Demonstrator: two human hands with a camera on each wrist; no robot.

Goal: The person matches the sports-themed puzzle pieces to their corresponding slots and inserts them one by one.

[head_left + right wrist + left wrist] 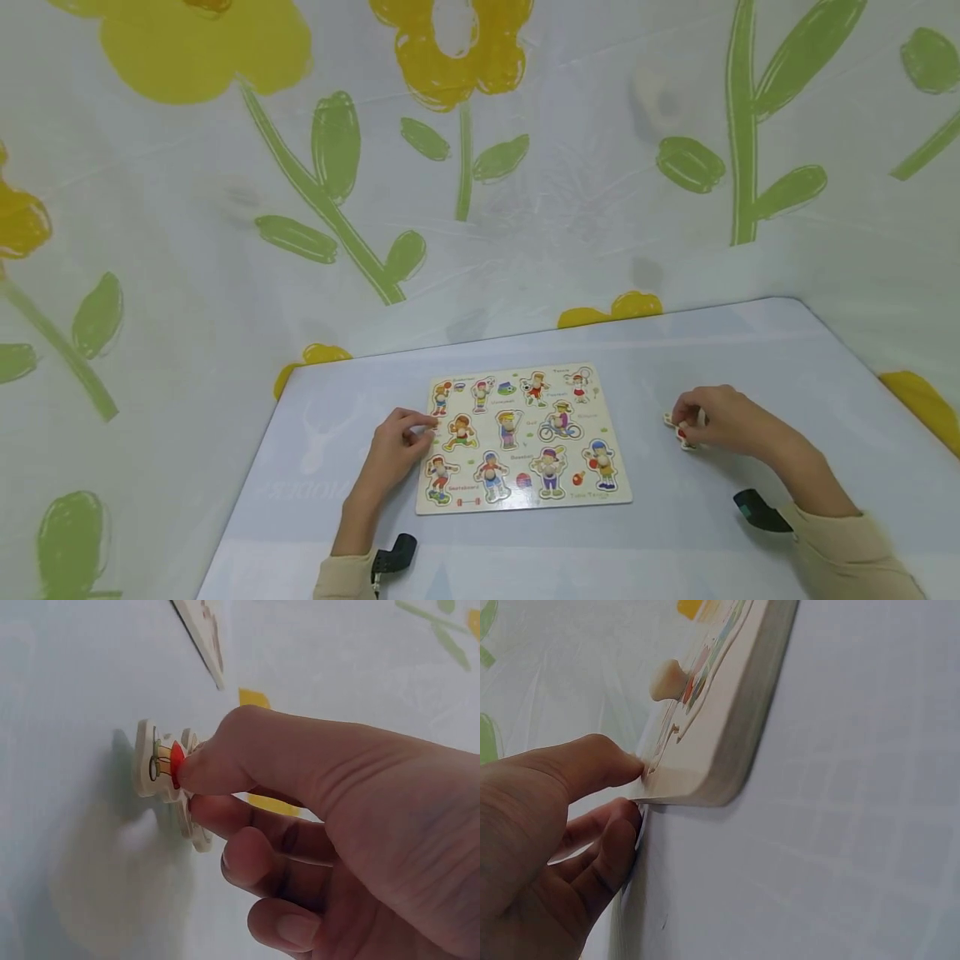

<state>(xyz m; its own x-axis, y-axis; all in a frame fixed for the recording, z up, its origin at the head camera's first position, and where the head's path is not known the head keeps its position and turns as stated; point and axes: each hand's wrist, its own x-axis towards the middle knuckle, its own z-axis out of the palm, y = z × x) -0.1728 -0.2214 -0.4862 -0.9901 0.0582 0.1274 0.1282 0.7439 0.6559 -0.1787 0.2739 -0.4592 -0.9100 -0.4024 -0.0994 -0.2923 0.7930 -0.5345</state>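
A wooden knob puzzle board (pixel 525 506) lies on the table, with colourful sports figures across it. At its left edge my left hand (pixel 397 440) pinches the board. In the left wrist view the thumb (pixel 604 761) touches the top face near the corner, and the fingers bend at the edge below. My right hand (pixel 723 419), right of the board, pinches a small figure-shaped wooden puzzle piece (pixel 144 769) between thumb and index finger. A red patch shows on this piece. It stands tilted at the tabletop, partly hidden by the fingers.
The pale table (pixel 645 533) runs back to a white curtain (pixel 555 250) printed with yellow flowers and green leaves. Black wrist cameras sit by the left sleeve (pixel 345 575) and the right sleeve (pixel 847 542). A round wooden knob (pixel 669 680) rises from the board.
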